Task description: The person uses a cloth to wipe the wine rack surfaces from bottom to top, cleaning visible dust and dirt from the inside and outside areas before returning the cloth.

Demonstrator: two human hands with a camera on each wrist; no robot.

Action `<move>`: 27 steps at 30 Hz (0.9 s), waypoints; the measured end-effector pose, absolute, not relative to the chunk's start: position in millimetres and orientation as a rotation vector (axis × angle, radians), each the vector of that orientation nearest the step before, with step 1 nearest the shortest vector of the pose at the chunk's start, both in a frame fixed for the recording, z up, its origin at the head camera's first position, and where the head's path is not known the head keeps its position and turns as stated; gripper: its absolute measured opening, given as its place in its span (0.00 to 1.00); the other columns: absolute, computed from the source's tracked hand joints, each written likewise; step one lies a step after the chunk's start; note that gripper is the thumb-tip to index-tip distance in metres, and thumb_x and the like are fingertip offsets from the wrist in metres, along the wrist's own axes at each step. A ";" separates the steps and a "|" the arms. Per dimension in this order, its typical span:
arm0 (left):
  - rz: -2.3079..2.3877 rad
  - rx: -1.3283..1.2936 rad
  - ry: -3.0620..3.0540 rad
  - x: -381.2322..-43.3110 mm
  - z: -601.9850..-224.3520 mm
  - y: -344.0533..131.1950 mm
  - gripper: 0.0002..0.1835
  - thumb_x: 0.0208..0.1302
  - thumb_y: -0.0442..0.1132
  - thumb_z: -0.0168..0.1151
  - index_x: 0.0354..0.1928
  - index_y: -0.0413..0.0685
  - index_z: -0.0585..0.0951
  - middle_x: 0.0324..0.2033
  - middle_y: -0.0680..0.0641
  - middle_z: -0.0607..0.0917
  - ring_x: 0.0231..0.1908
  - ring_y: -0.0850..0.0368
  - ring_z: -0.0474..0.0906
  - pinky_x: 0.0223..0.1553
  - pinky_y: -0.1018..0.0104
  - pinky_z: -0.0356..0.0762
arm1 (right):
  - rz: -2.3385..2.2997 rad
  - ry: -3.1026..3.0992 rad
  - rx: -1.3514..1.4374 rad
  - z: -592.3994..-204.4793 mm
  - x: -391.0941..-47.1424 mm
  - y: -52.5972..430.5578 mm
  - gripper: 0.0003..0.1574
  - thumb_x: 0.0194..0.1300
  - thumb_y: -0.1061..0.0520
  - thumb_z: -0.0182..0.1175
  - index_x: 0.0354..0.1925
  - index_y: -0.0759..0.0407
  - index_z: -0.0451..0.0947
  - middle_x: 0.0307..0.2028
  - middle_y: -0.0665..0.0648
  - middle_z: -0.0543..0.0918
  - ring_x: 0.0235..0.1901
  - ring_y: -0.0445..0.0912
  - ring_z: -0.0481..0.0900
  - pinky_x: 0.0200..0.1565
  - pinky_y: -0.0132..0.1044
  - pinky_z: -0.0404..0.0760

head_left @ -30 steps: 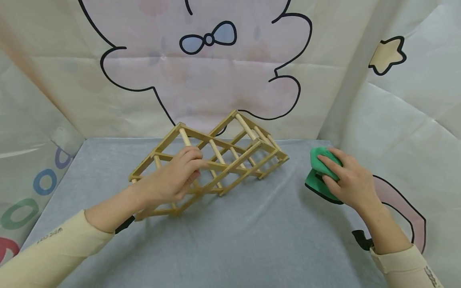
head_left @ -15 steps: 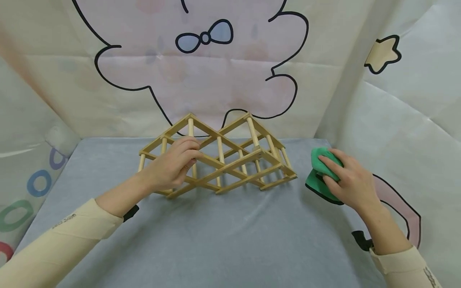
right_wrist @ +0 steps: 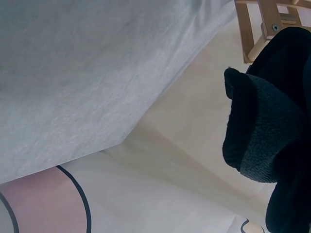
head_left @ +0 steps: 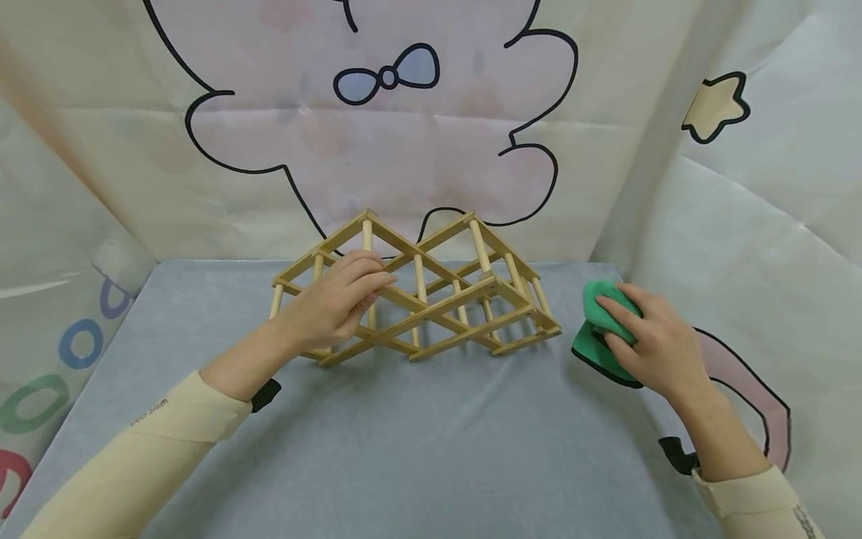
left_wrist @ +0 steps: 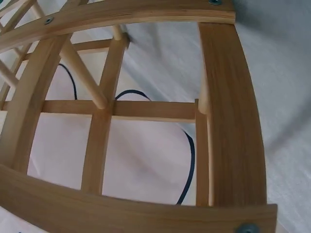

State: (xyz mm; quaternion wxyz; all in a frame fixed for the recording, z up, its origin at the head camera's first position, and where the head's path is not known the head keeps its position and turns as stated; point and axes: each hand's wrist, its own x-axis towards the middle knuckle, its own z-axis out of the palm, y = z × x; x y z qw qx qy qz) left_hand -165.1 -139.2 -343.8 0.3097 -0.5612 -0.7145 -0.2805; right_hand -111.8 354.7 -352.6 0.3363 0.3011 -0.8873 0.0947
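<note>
A folding wooden lattice rack [head_left: 438, 308], built of crossed flat slats and round dowels, stands spread out at the back of the table. My left hand [head_left: 330, 299] grips its front left part, fingers curled over a slat and the fingertips partly hidden. In the left wrist view, slats [left_wrist: 235, 121] with metal screws fill the picture. Off to the right, my right hand [head_left: 663, 346] holds a bunched green cloth [head_left: 596, 353] with a dark edge, apart from the rack. The right wrist view shows the cloth [right_wrist: 277, 126] dark, with a rack corner beyond it.
A grey-blue cloth covers the table [head_left: 417, 449]. Behind it hangs a pale printed sheet [head_left: 471, 165] with cartoon outlines, and similar sheets close in both sides. The rack's far side stands near the back sheet.
My left hand has swung the rack rightward and round, so that its left end lifts away from me and it lies more parallel to the back edge. The right hand and cloth stay put.
</note>
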 end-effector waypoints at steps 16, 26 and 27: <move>-0.686 -1.130 -2.116 -132.1 -359.9 -216.8 0.25 0.83 0.45 0.49 0.66 0.30 0.76 0.57 0.29 0.79 0.56 0.32 0.76 0.62 0.46 0.70 | 0.252 -2.302 0.790 -356.3 -106.7 355.0 0.30 0.73 0.44 0.46 0.53 0.57 0.87 0.58 0.67 0.82 0.45 0.67 0.82 0.18 0.63 0.76; -0.616 -1.044 -2.269 -119.7 -391.5 -254.4 0.29 0.82 0.57 0.47 0.60 0.37 0.81 0.56 0.32 0.82 0.53 0.33 0.78 0.53 0.36 0.73 | 0.237 -2.225 0.814 -366.7 -106.6 353.4 0.28 0.70 0.47 0.49 0.48 0.62 0.90 0.54 0.70 0.84 0.41 0.69 0.82 0.13 0.54 0.72; -0.615 -1.034 -2.275 -118.1 -393.9 -256.8 0.30 0.82 0.57 0.47 0.59 0.37 0.82 0.55 0.32 0.82 0.53 0.33 0.78 0.52 0.36 0.73 | 0.241 -2.217 0.818 -368.2 -106.7 352.8 0.28 0.70 0.47 0.50 0.47 0.62 0.90 0.54 0.70 0.84 0.41 0.69 0.82 0.14 0.55 0.73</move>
